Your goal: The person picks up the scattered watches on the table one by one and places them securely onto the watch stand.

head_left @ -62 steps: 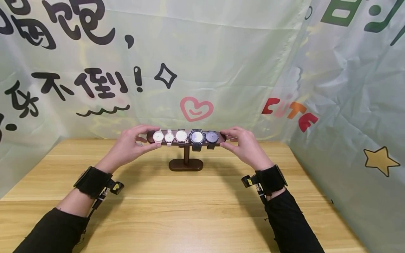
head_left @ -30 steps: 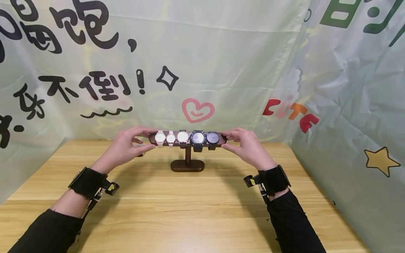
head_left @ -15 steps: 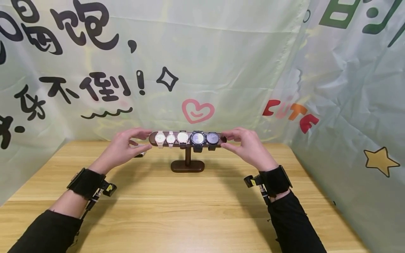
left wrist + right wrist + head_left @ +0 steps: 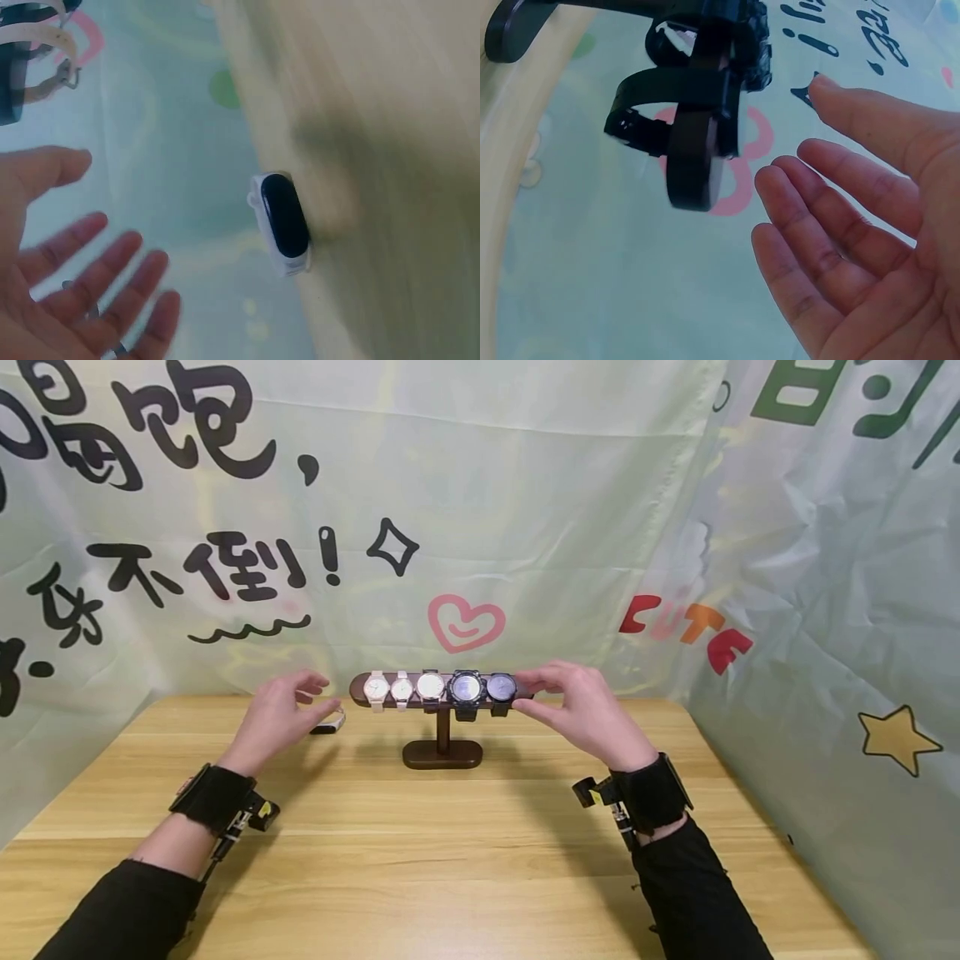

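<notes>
A dark brown watch stand [image 4: 442, 756] carries a row of several watches on its crossbar. At its left end are two pale-strapped watches, one the wider white watch [image 4: 377, 688]; towards the right sit a chunky black watch [image 4: 466, 689] and a dark-faced watch [image 4: 501, 687]. My left hand [image 4: 277, 720] is off the bar's left end, fingers spread and holding nothing. Below its fingertips a white fitness band [image 4: 285, 217] with a black face lies on the table. My right hand [image 4: 576, 703] is beside the bar's right end; in the right wrist view its fingers are straight and apart from the bar.
The wooden table [image 4: 420, 860] runs back to a pale green printed cloth [image 4: 540, 510], which also hangs along the right side. Black straps with small cameras [image 4: 262, 812] are on both wrists.
My left hand has let go of the bar's left end and moved left, uncovering the fitness band. The right hand has stayed near the right end. The stand keeps its place.
</notes>
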{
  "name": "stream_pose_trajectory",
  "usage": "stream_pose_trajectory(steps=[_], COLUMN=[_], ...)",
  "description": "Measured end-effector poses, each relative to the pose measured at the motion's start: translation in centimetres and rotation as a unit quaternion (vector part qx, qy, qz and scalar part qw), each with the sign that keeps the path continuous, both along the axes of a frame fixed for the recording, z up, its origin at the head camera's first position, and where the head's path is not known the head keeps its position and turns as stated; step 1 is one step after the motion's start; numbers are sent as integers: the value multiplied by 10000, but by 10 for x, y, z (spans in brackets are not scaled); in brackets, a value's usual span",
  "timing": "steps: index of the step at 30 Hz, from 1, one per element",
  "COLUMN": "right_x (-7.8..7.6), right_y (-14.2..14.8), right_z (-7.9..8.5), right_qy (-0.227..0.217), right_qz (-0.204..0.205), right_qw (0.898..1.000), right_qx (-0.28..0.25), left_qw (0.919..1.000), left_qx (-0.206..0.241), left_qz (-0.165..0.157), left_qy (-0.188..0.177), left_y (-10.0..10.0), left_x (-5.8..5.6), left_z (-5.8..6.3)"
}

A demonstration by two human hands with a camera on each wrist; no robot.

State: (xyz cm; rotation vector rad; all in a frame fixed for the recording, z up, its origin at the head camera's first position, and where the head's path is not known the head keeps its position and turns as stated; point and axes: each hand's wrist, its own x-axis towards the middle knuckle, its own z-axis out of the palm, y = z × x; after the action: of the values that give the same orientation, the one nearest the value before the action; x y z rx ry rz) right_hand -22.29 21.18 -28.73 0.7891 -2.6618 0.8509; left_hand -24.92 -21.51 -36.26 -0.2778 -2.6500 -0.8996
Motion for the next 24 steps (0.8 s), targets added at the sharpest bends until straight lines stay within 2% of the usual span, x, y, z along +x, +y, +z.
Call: stream_pose_trajectory(steps=[5,8,16,24], right_x=[6,8,15,20], right_y=[-4,-6,-11,-16], right_z=[3,5,7,8], right_qy=[54,101,128,124], right_qz=[80,142,282,342], right_qw=[10000,9998,9995,9993], right_qx=[18,39,-10,-96], left_qw=[9979,9954,9853,9801], left_qx=[-195,-280,-677,-832], left_qz=[512,711,851,966], left_qy=[-335,-580,-1314,-1519], left_y=[-1,-2,-3,-3], left_x=[-1,-2,-8,-15], left_z=[-6,-10,-16,-21])
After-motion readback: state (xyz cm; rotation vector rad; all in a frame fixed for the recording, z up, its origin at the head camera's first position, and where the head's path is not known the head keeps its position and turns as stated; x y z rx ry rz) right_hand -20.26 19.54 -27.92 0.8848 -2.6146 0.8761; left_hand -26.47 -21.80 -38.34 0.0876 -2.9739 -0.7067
